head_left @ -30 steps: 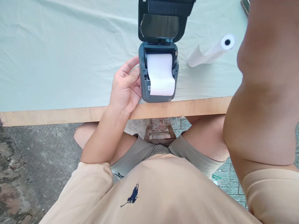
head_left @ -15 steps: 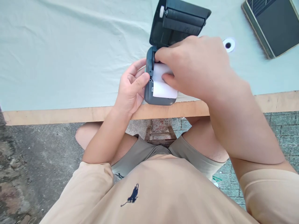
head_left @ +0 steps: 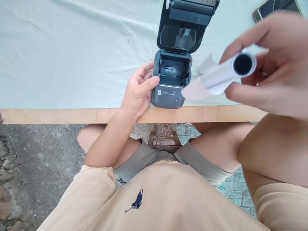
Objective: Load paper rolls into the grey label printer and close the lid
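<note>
A dark grey label printer (head_left: 166, 98) lies near the table's front edge with its lid (head_left: 179, 35) swung up and back. Its paper bay is bare inside, and a printed sticker shows on the bay's back wall. My left hand (head_left: 138, 89) grips the printer's left side, thumb on top. To the right of the printer, in the air, my right hand (head_left: 271, 64) pinches a roll of white paper (head_left: 218, 77) between thumb and fingers. The roll's dark core faces me, and a loose end of paper hangs toward the printer. My right hand is slightly blurred.
A pale blue-green cloth (head_left: 72, 57) covers the table, with a bare wooden edge (head_left: 60, 116) along the front. At the back right lies a dark flat device (head_left: 276, 6), partly behind my right hand. A wooden stool (head_left: 165, 141) stands under the table.
My right hand has lifted the paper roll out of the printer's bay and carried it to the right. My left hand still holds the printer, which has barely shifted.
</note>
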`<move>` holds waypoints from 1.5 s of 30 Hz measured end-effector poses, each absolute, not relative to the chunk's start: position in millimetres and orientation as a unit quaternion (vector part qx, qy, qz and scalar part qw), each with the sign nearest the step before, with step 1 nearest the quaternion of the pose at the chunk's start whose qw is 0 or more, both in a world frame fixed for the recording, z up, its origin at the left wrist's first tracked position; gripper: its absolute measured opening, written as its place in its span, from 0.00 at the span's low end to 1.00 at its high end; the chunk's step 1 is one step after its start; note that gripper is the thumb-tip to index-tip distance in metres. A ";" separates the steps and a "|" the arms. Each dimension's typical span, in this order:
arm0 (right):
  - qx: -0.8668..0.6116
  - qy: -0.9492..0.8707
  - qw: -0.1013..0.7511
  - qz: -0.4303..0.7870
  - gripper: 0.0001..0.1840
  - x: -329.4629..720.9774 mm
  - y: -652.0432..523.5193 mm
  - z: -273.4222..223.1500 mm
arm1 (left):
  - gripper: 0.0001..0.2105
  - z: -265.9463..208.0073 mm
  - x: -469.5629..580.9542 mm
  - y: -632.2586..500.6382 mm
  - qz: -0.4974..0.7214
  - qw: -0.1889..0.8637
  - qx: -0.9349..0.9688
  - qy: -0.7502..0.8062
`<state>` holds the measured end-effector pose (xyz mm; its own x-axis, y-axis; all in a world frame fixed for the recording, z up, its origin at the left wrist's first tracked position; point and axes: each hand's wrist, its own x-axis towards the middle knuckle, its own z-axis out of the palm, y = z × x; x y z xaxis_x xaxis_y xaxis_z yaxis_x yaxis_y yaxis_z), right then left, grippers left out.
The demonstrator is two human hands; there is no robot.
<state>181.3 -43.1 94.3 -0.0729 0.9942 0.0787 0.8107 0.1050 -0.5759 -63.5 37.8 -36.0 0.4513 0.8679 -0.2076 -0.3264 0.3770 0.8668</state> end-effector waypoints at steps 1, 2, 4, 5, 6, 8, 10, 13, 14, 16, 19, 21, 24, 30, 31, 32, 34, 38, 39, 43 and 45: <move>-0.636 -0.715 0.215 0.195 0.16 187.6 -49.0 87.5 | 0.30 -36.6 -64.0 38.7 0.393 0.758 0.393 0.341; -0.629 -0.730 0.196 0.182 0.15 192.6 -54.1 79.5 | 0.30 -37.6 -64.8 40.0 0.389 0.760 0.394 0.339; -0.623 -0.753 0.158 0.141 0.16 199.2 -62.0 63.9 | 0.30 -40.7 -66.5 43.3 0.379 0.764 0.401 0.336; -0.625 -0.758 0.146 0.119 0.16 201.4 -65.1 57.9 | 0.31 -42.4 -67.2 44.8 0.373 0.765 0.405 0.333; -0.630 -0.758 0.131 0.105 0.17 203.4 -67.7 53.9 | 0.32 -43.8 -67.8 46.0 0.368 0.766 0.409 0.331; -0.637 -0.750 0.122 0.127 0.19 207.3 -71.9 52.5 | 0.32 -44.3 -67.9 46.4 0.367 0.764 0.413 0.333; -0.656 -0.715 0.172 0.170 0.18 211.7 -74.2 56.8 | 0.29 -41.3 -67.1 44.0 0.374 0.753 0.413 0.351; -0.693 -0.628 0.328 0.136 0.15 218.4 -68.7 56.9 | 0.25 -34.6 -65.7 39.2 0.381 0.741 0.415 0.365; -0.702 -0.608 0.354 0.112 0.17 220.5 -63.9 52.6 | 0.25 -33.3 -65.5 38.3 0.382 0.741 0.416 0.364; -0.721 -0.594 0.335 0.125 0.26 224.5 -51.3 38.0 | 0.27 -33.2 -65.7 38.4 0.382 0.744 0.418 0.354; -0.744 -0.585 0.282 0.159 0.24 230.8 -33.1 14.6 | 0.28 -37.9 -66.8 41.2 0.383 0.745 0.427 0.341; -0.736 -0.588 0.299 0.151 0.21 235.0 -26.4 8.5 | 0.29 -42.1 -68.0 43.4 0.379 0.745 0.436 0.334; -0.654 -0.610 0.427 0.135 0.24 234.2 -26.7 20.2 | 0.31 -48.6 -70.3 46.6 0.369 0.754 0.441 0.318; -0.415 -0.712 0.420 0.380 0.17 176.3 -39.1 68.1 | 0.27 -60.6 -71.5 50.7 0.379 0.770 0.433 0.276; -0.407 -0.728 0.385 0.396 0.13 164.2 -37.8 71.6 | 0.26 -60.1 -70.7 50.0 0.381 0.768 0.433 0.277; -0.421 -0.743 0.351 0.384 0.12 153.4 -35.1 73.4 | 0.26 -58.4 -69.5 48.5 0.385 0.764 0.435 0.282; -0.505 -0.762 0.272 0.300 0.14 137.0 -26.6 74.1 | 0.27 -51.9 -66.7 44.1 0.392 0.752 0.435 0.302; -0.625 -0.757 0.095 0.166 0.21 119.7 -9.0 75.4 | 0.29 -36.9 -62.0 35.2 0.403 0.747 0.409 0.335; -0.638 -0.752 0.067 0.151 0.24 116.9 -6.0 76.4 | 0.29 -34.2 -61.6 33.9 0.403 0.751 0.402 0.335; -0.663 -0.741 0.002 0.104 0.27 110.0 1.4 77.1 | 0.27 -29.3 -63.0 31.8 0.400 0.757 0.398 0.328; -0.657 -0.748 -0.017 0.088 0.22 109.4 3.6 74.7 | 0.25 -29.1 -63.8 31.8 0.396 0.756 0.404 0.329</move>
<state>109.4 3.6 74.7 -0.1351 0.9809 -0.1401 0.9867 0.1204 -0.1089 -63.8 31.8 -29.1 0.4702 0.8644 -0.1783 -0.3320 0.3604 0.8717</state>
